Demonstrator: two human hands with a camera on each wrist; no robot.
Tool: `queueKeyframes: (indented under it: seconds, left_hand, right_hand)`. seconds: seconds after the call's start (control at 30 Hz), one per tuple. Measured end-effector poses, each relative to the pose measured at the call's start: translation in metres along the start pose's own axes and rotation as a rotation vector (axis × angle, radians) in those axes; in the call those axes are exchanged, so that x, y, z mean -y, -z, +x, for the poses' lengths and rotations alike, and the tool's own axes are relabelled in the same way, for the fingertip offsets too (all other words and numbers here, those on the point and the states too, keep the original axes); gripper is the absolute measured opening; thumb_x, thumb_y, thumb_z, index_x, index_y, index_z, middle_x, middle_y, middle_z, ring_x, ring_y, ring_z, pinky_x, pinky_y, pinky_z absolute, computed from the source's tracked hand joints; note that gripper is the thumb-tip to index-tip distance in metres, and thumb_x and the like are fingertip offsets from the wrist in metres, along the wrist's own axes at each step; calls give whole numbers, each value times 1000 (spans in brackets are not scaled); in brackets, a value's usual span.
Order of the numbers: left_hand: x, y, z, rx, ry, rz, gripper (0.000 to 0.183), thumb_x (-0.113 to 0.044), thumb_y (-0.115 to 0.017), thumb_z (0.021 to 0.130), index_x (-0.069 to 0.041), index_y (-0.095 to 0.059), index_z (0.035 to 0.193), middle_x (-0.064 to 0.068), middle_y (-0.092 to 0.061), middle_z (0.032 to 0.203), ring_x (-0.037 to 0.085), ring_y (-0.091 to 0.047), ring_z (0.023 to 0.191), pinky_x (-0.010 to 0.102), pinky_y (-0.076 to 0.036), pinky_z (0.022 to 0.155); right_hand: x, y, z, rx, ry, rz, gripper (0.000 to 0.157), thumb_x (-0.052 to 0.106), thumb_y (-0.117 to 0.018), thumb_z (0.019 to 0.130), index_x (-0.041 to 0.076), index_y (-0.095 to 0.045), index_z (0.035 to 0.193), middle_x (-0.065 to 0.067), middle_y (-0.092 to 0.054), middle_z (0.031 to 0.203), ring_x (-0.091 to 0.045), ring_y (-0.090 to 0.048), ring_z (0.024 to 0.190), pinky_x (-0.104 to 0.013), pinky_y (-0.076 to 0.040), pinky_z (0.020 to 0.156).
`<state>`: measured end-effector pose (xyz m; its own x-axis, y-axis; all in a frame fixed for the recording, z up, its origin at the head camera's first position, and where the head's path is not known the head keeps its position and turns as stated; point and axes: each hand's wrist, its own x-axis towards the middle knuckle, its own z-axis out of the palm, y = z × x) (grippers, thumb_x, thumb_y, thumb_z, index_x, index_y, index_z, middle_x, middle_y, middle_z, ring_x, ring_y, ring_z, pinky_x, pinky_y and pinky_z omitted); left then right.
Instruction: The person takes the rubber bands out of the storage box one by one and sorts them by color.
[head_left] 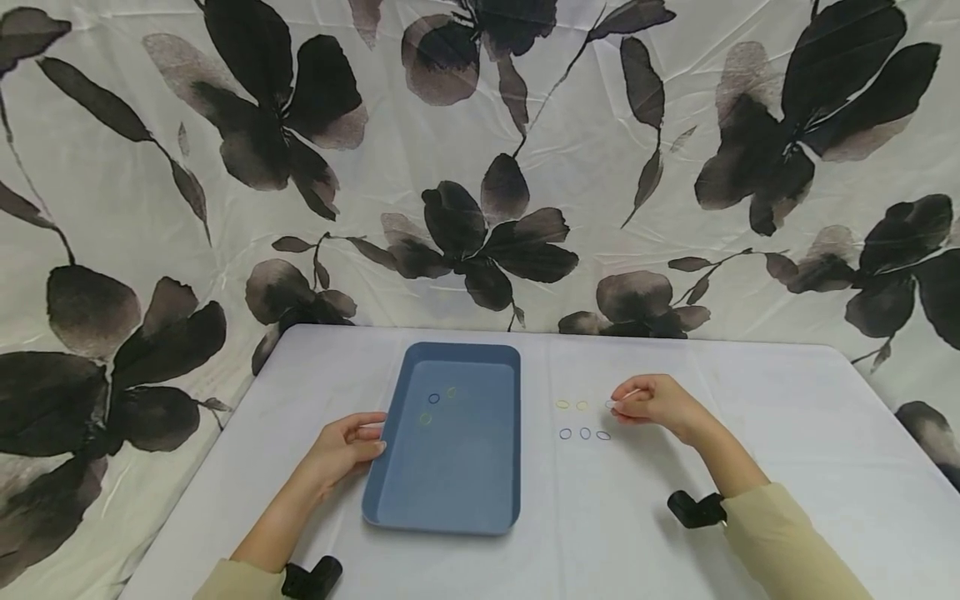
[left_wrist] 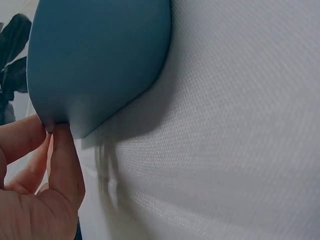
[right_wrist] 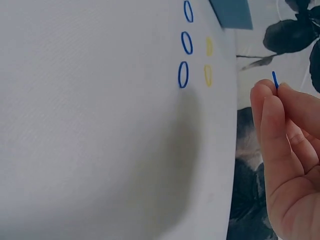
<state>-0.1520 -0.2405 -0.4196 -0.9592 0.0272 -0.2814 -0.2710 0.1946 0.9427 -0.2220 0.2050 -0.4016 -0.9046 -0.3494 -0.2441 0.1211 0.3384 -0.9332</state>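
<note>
A blue rectangular tray (head_left: 442,500) lies on the white table. My left hand (head_left: 348,450) pinches its left rim between thumb and fingers, as the left wrist view shows from close by. Inside the tray are a thin blue rubber band (head_left: 434,394) and two yellow ones. My right hand (head_left: 656,406), to the right of the tray, pinches a blue rubber band (right_wrist: 274,77) between thumb and fingertips. Part of that band is hidden by the fingers. Beside this hand, two yellow rubber bands (right_wrist: 208,75) form a row behind three blue rubber bands (right_wrist: 183,75).
The table (head_left: 600,533) is covered in smooth white cloth. Behind it hangs a white curtain (head_left: 465,133) printed with dark flowers. A black camera mount (head_left: 695,509) sticks out at the right wrist, and another (head_left: 313,577) at the left.
</note>
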Motion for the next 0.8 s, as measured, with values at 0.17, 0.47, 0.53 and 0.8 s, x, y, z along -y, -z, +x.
queueKeyframes:
  seconds: [0.17,0.47,0.53,0.8]
  left_hand:
    - [-2,1,2,9,10,-7,52,7,-60,84,11,-41,133,21,-57,109,10,-60,81,25,-50,65]
    - [-4,2,4,20,16,7,53,7,-60,84,10,-41,133,22,-56,112,11,-60,82,26,-50,66]
    - [-3,3,4,21,12,6,53,7,-59,84,10,-41,133,22,-56,112,11,-60,82,26,-50,66]
    - [-1,4,5,30,4,-9,53,7,-60,84,11,-40,133,21,-58,109,11,-60,82,25,-51,66]
  right_hand:
    - [-6,0,-2,-1,-29,-18,22,-2,-61,86,-16,-55,101,-12,-69,83,-16,-65,78,-31,-53,72]
    - [-23,-2,-6,11,-73,7,17,-5,-59,86,-16,-56,99,-13,-68,81,-16,-65,72,-28,-54,67]
    - [-24,-2,-6,8,-73,7,17,-5,-59,86,-16,-57,99,-13,-68,81,-17,-66,73,-28,-54,67]
    - [-31,-5,-6,-11,-94,-14,14,-6,-59,86,-14,-59,97,-10,-68,79,-14,-64,71,-27,-54,66]
